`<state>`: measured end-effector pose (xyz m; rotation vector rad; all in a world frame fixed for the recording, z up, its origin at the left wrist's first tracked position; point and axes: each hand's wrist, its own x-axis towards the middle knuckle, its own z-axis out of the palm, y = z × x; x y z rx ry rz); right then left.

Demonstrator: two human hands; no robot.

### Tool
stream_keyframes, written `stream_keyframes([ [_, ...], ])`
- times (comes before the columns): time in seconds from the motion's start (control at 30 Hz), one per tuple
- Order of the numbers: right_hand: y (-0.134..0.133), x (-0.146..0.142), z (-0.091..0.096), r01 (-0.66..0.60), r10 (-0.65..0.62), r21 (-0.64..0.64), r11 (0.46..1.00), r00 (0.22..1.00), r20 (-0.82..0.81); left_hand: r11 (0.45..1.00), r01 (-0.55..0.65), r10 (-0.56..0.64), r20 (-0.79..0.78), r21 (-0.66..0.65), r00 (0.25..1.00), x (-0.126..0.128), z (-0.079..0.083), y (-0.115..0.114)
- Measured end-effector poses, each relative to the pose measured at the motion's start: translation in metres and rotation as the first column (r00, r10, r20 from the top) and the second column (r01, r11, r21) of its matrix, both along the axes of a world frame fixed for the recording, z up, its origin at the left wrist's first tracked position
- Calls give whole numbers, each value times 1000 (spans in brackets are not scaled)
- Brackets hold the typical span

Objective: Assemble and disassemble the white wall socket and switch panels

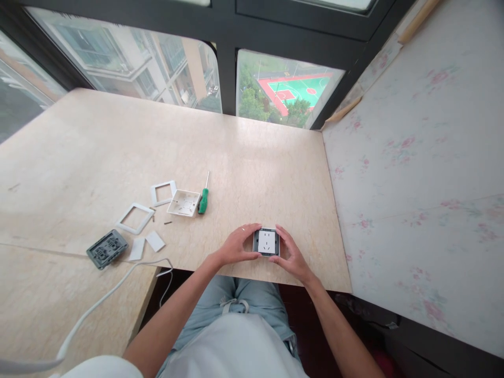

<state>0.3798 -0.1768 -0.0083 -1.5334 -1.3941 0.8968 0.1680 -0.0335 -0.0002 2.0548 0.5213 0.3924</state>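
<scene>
A wall socket (266,242) with a white face and dark grey surround sits at the front edge of the stone-patterned counter, its slots facing up. My left hand (240,244) grips its left side, thumb at the near corner and fingers at the far one. On the opposite side my right hand (292,255) holds it the same way. Left of the hands lie a white mounting box (184,203), open side up, and a green-handled screwdriver (203,200) beside it. What is under the socket is hidden.
Two white frames (136,218), small screws (168,222), white cover plates (155,241) and a dark grey switch body (107,248) lie to the left. A white cable (118,283) crosses the front left. A papered wall (413,184) bounds the right, windows the back.
</scene>
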Motion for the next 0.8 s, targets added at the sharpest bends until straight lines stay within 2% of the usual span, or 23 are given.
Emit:
stream_keyframes([
  [0.17,-1,0,-8,17,-18,-15,1000,995,-94,1000,-19,19,7,13,1000,0,-4,-1],
  [0.3,-1,1,-11,14,-15,-8,1000,995,-99,999,-20,20,14,27,1000,0,-6,-1],
  [0.63,0,0,-5,31,-32,-11,999,993,-114,999,-40,40,3,2,999,0,-3,-4],
  [0.8,4,-3,-5,114,-116,-22,993,965,-236,982,-152,164,106,-108,981,-2,0,-6],
])
